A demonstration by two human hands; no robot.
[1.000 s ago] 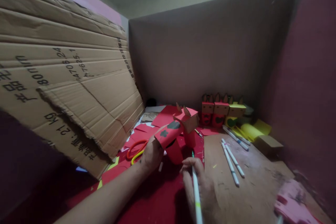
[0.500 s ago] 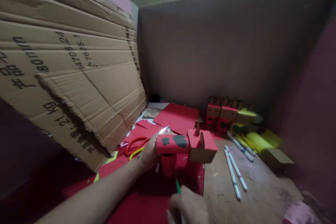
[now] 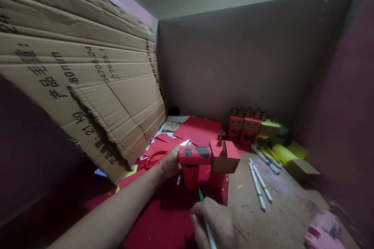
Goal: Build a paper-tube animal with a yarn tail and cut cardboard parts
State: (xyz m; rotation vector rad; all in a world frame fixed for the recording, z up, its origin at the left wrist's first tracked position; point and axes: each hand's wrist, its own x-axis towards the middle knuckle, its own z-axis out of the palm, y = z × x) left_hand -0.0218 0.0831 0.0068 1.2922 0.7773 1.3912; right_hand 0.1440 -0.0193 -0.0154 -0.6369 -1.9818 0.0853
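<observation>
Above the right hand (image 3: 212,218) gripping a green-tipped white marker (image 3: 201,195), the left hand (image 3: 171,163) grasps a red paper tube figure (image 3: 194,155).

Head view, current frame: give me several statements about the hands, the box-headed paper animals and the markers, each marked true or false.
1. The left hand holds a red paper animal. True.
2. The right hand holds scissors. False: it holds a green-tipped marker.
3. The green tip touches the dark heart. False: it is below the heart, apart from it.
4. At the back, the yellow animal stands right of two red ones. True.
5. Loose white markers lie on red paper. False: the white markers lie on the brown surface.
</observation>
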